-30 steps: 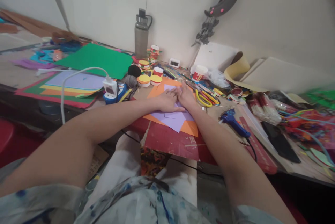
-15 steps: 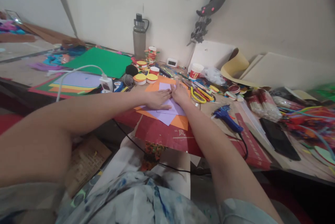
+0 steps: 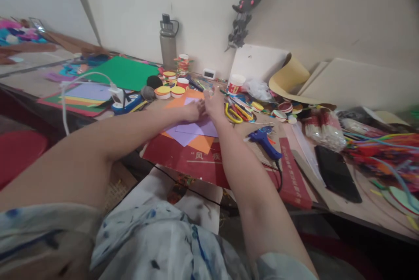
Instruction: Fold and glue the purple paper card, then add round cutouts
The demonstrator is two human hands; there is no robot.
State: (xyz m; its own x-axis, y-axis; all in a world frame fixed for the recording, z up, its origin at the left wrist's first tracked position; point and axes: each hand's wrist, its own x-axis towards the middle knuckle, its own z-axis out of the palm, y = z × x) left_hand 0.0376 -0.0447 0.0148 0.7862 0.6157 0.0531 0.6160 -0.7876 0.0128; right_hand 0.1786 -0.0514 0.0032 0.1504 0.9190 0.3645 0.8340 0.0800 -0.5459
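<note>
Both hands lie side by side, flat on a purple paper sheet. Left hand: palm down, fingers spread out straight, gripping nothing, pressing the sheet's far left part. Right hand: palm down as well, fingers stretched forward, grasping nothing, touching the left hand along the thumb side.

Purple paper sheet sits under both hands, on top of an orange sheet, which lies on a red card with white characters nearer the body than the hands.

Just right of the right hand: yellow-handled scissors among loose pens. Further right and nearer the body: blue glue gun with a black cord. Well right of that: black phone.

Just left of and beyond the left hand: round yellow-topped tape rolls. Further left: white charger plug with white cable, then a green sheet. Beyond the hands, at the wall: grey water bottle.
</note>
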